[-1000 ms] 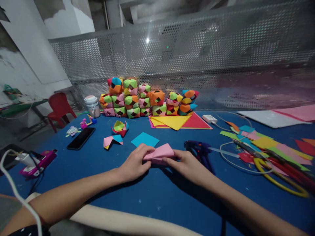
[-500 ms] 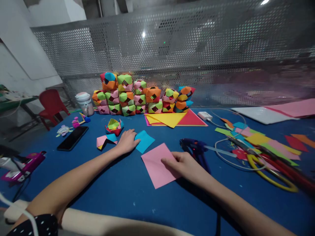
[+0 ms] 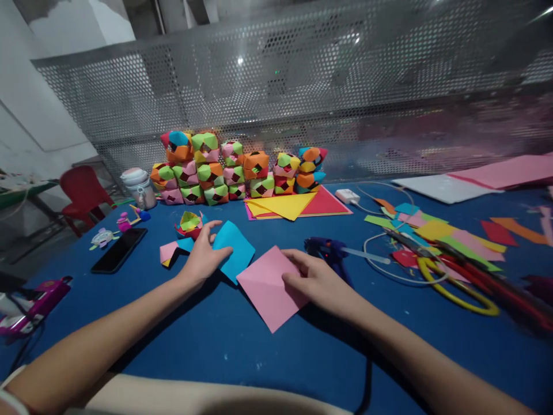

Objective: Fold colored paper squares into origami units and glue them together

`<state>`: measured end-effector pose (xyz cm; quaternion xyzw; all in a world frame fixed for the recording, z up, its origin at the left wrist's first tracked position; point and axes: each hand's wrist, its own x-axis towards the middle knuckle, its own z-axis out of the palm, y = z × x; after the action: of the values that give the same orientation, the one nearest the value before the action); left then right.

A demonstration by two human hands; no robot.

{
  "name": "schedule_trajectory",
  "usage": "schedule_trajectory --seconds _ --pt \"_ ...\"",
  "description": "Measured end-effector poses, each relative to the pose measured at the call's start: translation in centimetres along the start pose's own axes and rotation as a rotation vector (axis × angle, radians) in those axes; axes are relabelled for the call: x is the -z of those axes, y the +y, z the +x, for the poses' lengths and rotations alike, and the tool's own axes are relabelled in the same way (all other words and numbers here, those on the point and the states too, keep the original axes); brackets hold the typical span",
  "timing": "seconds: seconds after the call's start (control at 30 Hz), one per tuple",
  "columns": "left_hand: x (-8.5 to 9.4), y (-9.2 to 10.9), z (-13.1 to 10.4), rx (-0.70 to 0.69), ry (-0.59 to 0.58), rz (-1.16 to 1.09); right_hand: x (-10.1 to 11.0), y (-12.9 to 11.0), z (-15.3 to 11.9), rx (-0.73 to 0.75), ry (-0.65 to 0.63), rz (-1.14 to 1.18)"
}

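A creased square of blue paper [image 3: 234,249] is tilted up off the table in my left hand [image 3: 206,252], its thumb on the front and fingers at the upper left edge. My right hand [image 3: 311,280] pinches a pink paper square [image 3: 272,291] by its right side, thumb on top. The pink square's left corner lies close to the lower corner of the blue one. Behind my left hand sit a partly built folded-paper piece [image 3: 189,223] in green and red, and a small pink and blue folded strip [image 3: 169,252].
Stacked folded-paper blocks [image 3: 211,173] stand at the back beside yellow and red sheets [image 3: 280,206]. A glue gun [image 3: 330,253] lies beyond my right hand. Scissors [image 3: 462,291] and paper scraps [image 3: 449,233] are at right. A phone [image 3: 120,250] lies at left.
My left hand has picked up the blue paper, which lay flat before, and tilted it upright. The pink square has turned slightly in my right hand. The whole view has shifted a little.
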<state>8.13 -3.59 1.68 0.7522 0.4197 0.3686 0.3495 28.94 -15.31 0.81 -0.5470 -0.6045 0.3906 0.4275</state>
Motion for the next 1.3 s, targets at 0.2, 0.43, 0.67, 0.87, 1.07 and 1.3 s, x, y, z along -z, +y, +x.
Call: schedule_trajectory --seconds 0.2,0.43,0.67,0.87,1.07,1.3 --pt "0.1 0.0 -2.1 0.101 -0.085 -0.024 -0.5 0.5 0.3 -0.053 -0.006 0.082" --pt "0.4 -0.7 -2.4 0.252 -0.16 -0.14 -1.1 1.7 0.6 0.128 0.1 -0.232" --pt "0.3 -0.2 -2.9 0.177 -0.16 -0.002 -1.3 1.5 0.5 0.08 0.096 -0.244" --pt "0.0 -0.2 -3.5 0.176 -0.174 -0.004 -1.7 1.1 0.4 0.084 0.053 -0.294" --pt "0.5 -1.8 -2.5 0.048 -0.015 0.08 -0.8 2.1 0.7 0.139 0.136 -0.391" --pt "1.6 -0.4 -2.8 -0.205 0.085 0.183 -0.8 1.1 0.5 0.071 0.15 -0.217"
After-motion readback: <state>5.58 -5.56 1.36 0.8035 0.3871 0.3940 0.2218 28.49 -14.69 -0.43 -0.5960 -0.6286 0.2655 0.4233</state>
